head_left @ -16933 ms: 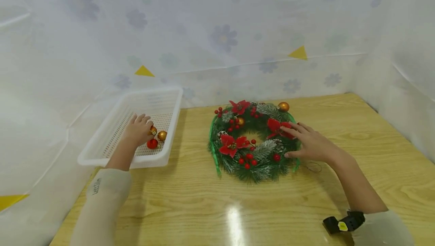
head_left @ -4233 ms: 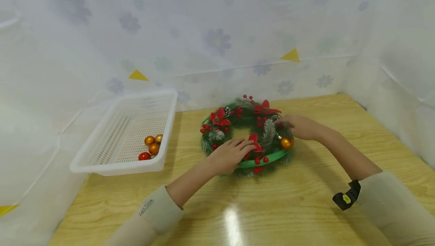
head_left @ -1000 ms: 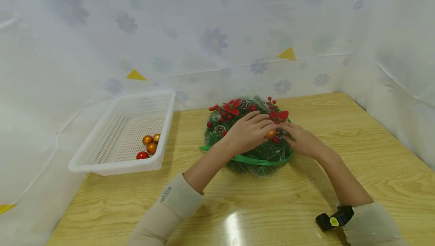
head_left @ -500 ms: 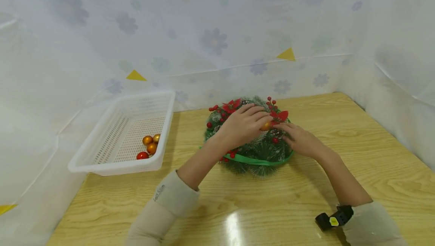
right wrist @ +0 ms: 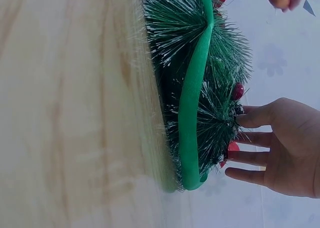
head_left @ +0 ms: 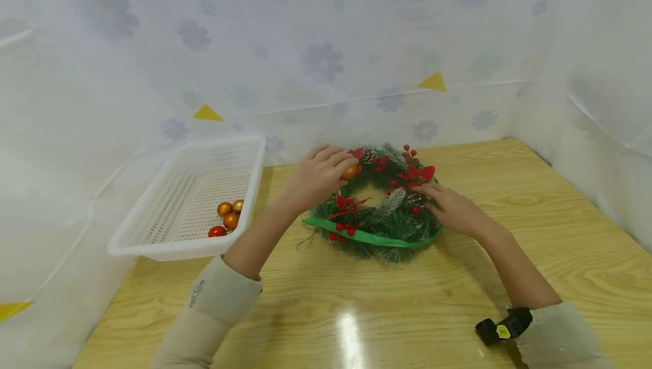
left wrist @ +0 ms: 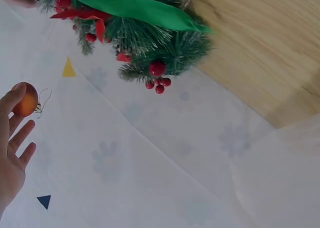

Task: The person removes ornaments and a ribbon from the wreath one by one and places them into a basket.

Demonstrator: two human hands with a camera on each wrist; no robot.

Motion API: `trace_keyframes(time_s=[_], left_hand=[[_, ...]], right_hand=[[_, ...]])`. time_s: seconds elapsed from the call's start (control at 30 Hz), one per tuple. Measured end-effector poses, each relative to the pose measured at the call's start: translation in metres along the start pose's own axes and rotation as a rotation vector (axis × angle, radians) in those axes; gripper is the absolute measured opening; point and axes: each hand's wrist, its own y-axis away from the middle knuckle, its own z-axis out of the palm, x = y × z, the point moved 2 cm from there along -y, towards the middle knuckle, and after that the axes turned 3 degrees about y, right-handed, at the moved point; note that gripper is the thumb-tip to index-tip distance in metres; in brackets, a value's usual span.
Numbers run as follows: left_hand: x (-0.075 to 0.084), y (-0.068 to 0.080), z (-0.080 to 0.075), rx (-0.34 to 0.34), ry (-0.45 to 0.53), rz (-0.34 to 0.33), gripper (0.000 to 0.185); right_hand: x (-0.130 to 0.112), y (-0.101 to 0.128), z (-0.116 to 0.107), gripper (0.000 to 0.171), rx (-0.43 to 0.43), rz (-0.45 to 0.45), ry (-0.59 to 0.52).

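The left hand (head_left: 316,176) pinches an orange bauble (head_left: 350,172) at its fingertips, lifted clear above the far-left edge of the wreath (head_left: 379,210). The right hand (head_left: 453,210) lies with straight fingers flat on the wreath's right side, gripping nothing. Left of the left hand, the white basket (head_left: 153,227) on the desk (head_left: 458,278) holds four baubles (head_left: 226,219). Judged progress: stripping is nearly complete; no other bauble shows on the wreath, and the held one is not yet in the basket.

a light wooden table (head_left: 509,227) stood enclosed by pale translucent sheeting (head_left: 326,46) printed with faint flowers and small yellow triangles (head_left: 433,81); overhead light glared off the tabletop.
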Motion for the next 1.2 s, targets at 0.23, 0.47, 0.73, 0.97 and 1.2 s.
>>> trace_keyframes(time_s=[0.23,0.47,0.73,0.97,1.2], left_hand=[[-0.028,0.027,-0.007,-0.037,-0.043,-0.07,0.045],[-0.056,0.059,-0.011,-0.102,-0.06,-0.165,0.047],[-0.087,0.104,-0.005,-0.251,-0.026,-0.327,0.043],[-0.109,0.145,0.0,-0.335,0.003,-0.45,0.04],[-0.117,0.175,0.01,-0.449,-0.005,-0.476,0.04]], right_hand=[[0.002,0.0,-0.001,0.046,0.007,-0.013,0.001],[0.0,0.0,-0.001,0.045,0.002,-0.016,0.004],[-0.001,0.0,-0.002,0.046,0.006,-0.017,0.008],[-0.001,0.0,-0.002,0.046,-0.001,-0.023,0.0],[0.0,0.001,-0.002,0.046,0.002,-0.004,0.0]])
